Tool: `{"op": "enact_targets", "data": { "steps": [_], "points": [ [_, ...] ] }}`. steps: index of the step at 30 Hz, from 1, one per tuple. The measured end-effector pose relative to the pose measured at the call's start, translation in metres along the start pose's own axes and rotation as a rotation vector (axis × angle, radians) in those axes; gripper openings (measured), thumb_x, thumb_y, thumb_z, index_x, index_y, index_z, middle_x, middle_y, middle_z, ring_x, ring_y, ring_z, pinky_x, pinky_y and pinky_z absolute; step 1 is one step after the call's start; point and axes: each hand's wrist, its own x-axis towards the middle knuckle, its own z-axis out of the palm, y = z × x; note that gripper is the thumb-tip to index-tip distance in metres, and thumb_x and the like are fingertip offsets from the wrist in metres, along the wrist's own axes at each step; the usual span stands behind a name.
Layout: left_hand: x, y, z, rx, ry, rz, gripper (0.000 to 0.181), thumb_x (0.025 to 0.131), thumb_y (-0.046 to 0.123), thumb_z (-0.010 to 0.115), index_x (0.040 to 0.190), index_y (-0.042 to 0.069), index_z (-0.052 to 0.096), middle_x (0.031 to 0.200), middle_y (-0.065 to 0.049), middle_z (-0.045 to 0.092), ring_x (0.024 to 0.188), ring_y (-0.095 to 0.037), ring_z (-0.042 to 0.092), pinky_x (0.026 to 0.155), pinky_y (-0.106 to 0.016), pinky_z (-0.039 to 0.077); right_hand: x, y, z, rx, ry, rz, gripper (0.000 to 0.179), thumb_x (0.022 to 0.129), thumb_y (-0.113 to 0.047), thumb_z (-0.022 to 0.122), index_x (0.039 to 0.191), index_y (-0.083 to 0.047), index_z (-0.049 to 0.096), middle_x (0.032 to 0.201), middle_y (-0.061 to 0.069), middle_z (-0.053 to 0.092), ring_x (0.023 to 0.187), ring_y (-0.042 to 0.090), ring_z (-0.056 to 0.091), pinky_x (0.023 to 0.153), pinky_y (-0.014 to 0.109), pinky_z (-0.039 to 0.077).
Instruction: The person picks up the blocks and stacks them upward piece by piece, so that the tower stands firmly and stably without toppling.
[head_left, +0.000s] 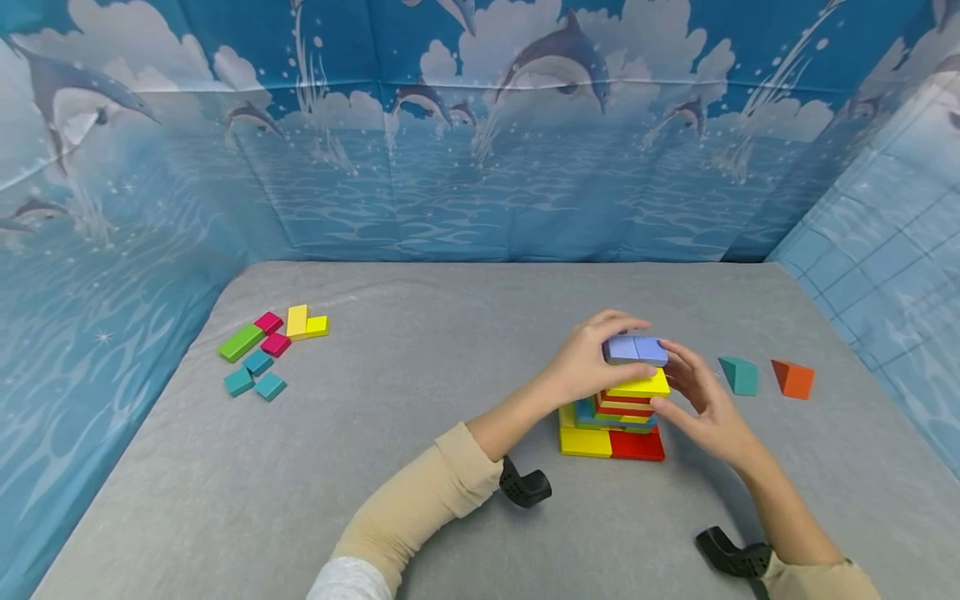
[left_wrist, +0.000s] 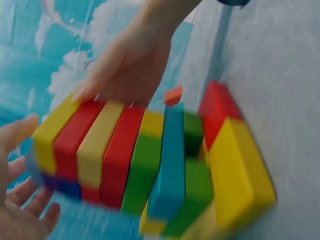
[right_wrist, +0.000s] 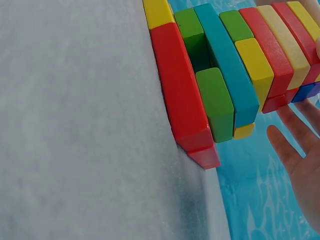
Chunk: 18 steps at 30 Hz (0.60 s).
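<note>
A tower of coloured wooden blocks (head_left: pixel 626 414) stands on a base of yellow and red blocks (head_left: pixel 637 446). On its top lie two light purple blocks (head_left: pixel 636 350), side by side above a yellow block (head_left: pixel 643 386). My left hand (head_left: pixel 592 358) holds the purple blocks from the left, thumb along the front and fingers round the back. From the right, my right hand (head_left: pixel 701 404) touches the tower's upper part, a fingertip at the purple blocks' right corner and the thumb lower, by the yellow and red layers. In the right wrist view, the right hand (right_wrist: pixel 305 165) has extended fingers beside the tower.
Right of the tower stand a teal wedge block (head_left: pixel 741 377) and an orange wedge block (head_left: pixel 795 380). Far left on the grey tabletop (head_left: pixel 420 350) lie a green block (head_left: pixel 241 342), two crimson blocks (head_left: pixel 275 344), yellow blocks (head_left: pixel 297 322) and several teal blocks (head_left: pixel 238 382). A patterned curtain (head_left: pixel 450 183) hangs behind.
</note>
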Motion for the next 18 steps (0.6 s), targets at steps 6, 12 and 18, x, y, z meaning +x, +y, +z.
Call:
{"op": "enact_targets", "data": {
  "steps": [6, 12, 18],
  "points": [
    [-0.026, -0.029, -0.038, -0.086, 0.080, -0.003, 0.052, 0.078, 0.019, 0.072, 0.126, 0.012, 0.054, 0.125, -0.002, 0.051, 0.110, -0.015, 0.045, 0.095, -0.028, 0.038, 0.000, -0.002, 0.004, -0.017, 0.025, 0.078, 0.078, 0.077, 0.014, 0.060, 0.143, -0.005, 0.022, 0.137, -0.013, 0.033, 0.116, 0.000, 0.039, 0.092, 0.008, 0.033],
    [-0.075, -0.060, -0.106, -0.064, 0.224, -0.065, 0.045, 0.080, 0.009, 0.069, 0.122, 0.001, 0.055, 0.122, -0.014, 0.054, 0.109, -0.026, 0.049, 0.093, -0.044, 0.038, -0.002, -0.003, 0.005, -0.020, 0.040, 0.099, 0.079, 0.077, 0.015, 0.060, 0.143, -0.007, 0.023, 0.135, -0.014, 0.034, 0.115, 0.002, 0.040, 0.091, 0.007, 0.033],
    [-0.132, -0.066, -0.166, 0.018, 0.332, -0.239, 0.043, 0.080, 0.000, 0.066, 0.120, -0.008, 0.053, 0.119, -0.028, 0.052, 0.107, -0.038, 0.048, 0.091, -0.052, 0.036, -0.001, -0.003, 0.004, -0.024, 0.052, 0.091, 0.079, 0.076, 0.016, 0.059, 0.143, -0.006, 0.023, 0.137, -0.012, 0.034, 0.115, 0.003, 0.040, 0.091, 0.007, 0.033]
  ]
}}
